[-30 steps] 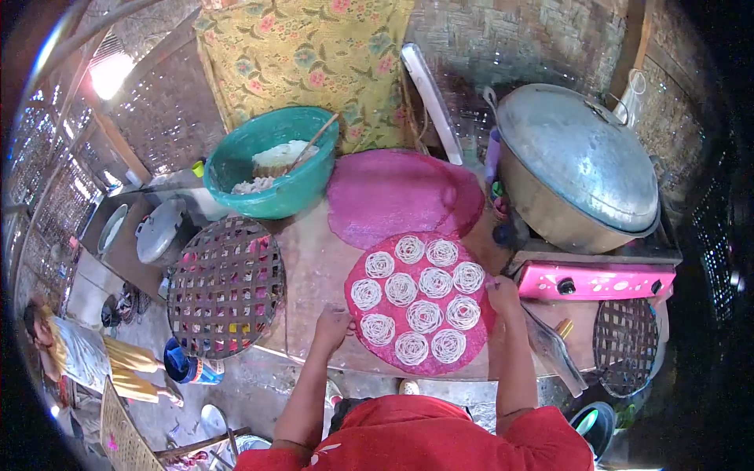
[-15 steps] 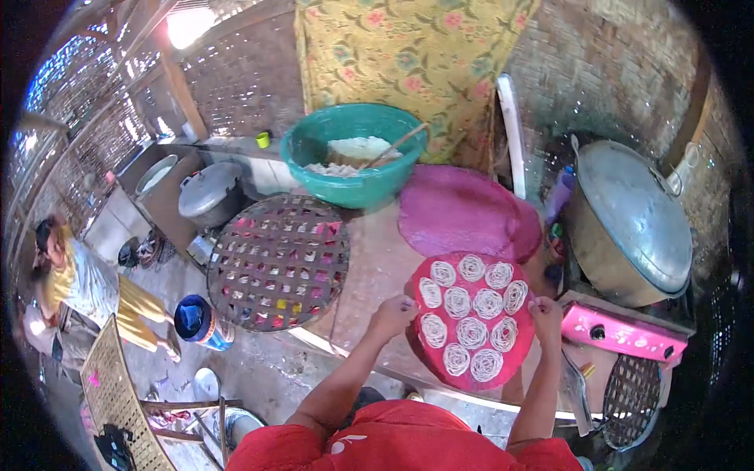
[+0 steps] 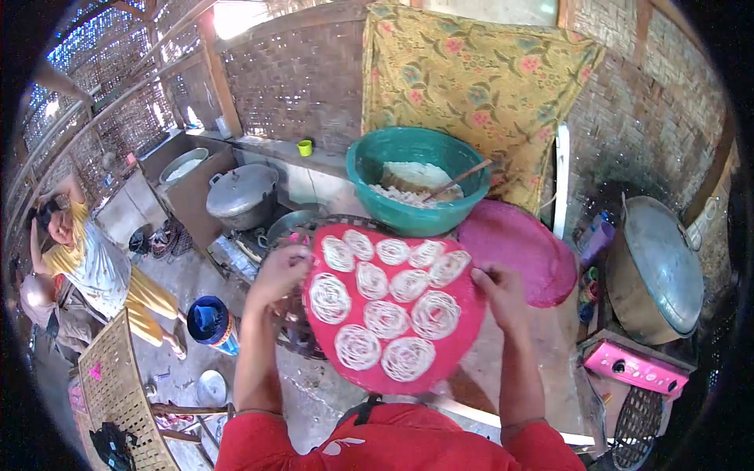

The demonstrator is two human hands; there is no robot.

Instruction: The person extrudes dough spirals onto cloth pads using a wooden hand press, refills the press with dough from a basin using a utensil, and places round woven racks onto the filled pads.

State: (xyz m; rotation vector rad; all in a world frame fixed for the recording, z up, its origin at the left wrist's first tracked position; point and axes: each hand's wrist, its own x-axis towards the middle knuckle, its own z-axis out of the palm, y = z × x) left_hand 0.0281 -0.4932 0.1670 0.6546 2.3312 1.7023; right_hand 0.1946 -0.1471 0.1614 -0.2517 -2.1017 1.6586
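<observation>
A red round sheet (image 3: 463, 357) is raised in front of me, bearing several flat white coils (image 3: 387, 319) that look like noodle swirls. Its left rim is held by my left hand (image 3: 284, 272), and my right hand (image 3: 501, 290) is closed on the opposite rim. Beneath it, a dark lattice-woven round tray (image 3: 302, 337) is mostly hidden. Just beyond, a green basin (image 3: 408, 216) holds white dough-like stuff and a wooden stick (image 3: 459, 180). To its right, a pink round sheet (image 3: 518, 247) lies on the table (image 3: 542, 345).
A large lidded pot (image 3: 660, 267) and pink stove (image 3: 635, 367) stand right. Behind on the left is a smaller lidded pot (image 3: 243, 196). A person (image 3: 98, 259) stands at left, near a blue bucket (image 3: 210, 322) and woven bamboo panel (image 3: 122, 385).
Both hands have lifted the red sheet off the table and carried it left, over the lattice tray. The view has turned left, and the person at left has raised their arms.
</observation>
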